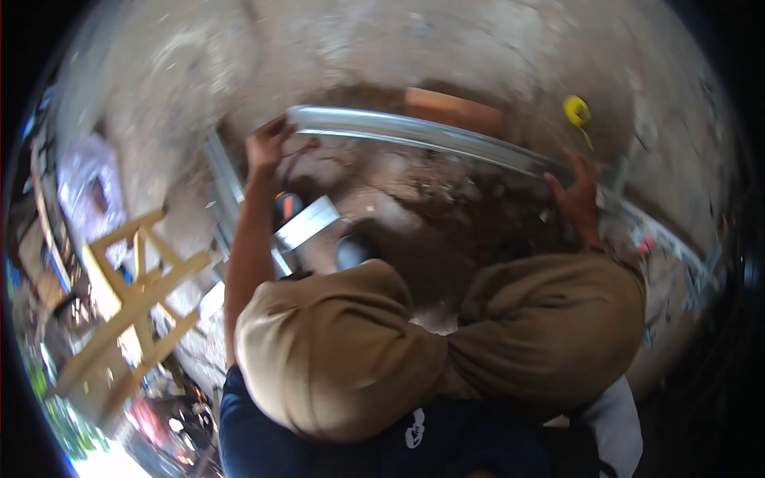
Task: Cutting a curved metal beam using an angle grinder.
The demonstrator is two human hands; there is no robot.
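Two bare hands stand well apart, one at each end of a metal channel (430, 137). Outermost on the left hand's side lie a clear plastic bag (82, 171) and, nearer the body, a pale wooden frame (137, 312). Between these and the left forearm, metal strips (226, 170) lie on the ground. The left hand (268, 145) is closed on the channel's left end, fingers bent and gathered at the tip; its forearm runs nearly straight away from the body, outside the left knee. Below and right of that hand are a dark round thing with an orange mark, a flat silvery piece (312, 221) and a shoe tip (353, 252). Between the hands the channel spans crosswise, its long axis left to right, slanting so the right end comes nearer the body. An orange block (454, 111) lies just beyond it. The right hand (578, 193) is spread in a curve about the right end, thumb inward, fingers pointing away; blur hides how firmly it grips. Its wrist rises from behind the right knee. Beyond this hand lies a yellow tape measure (575, 111).
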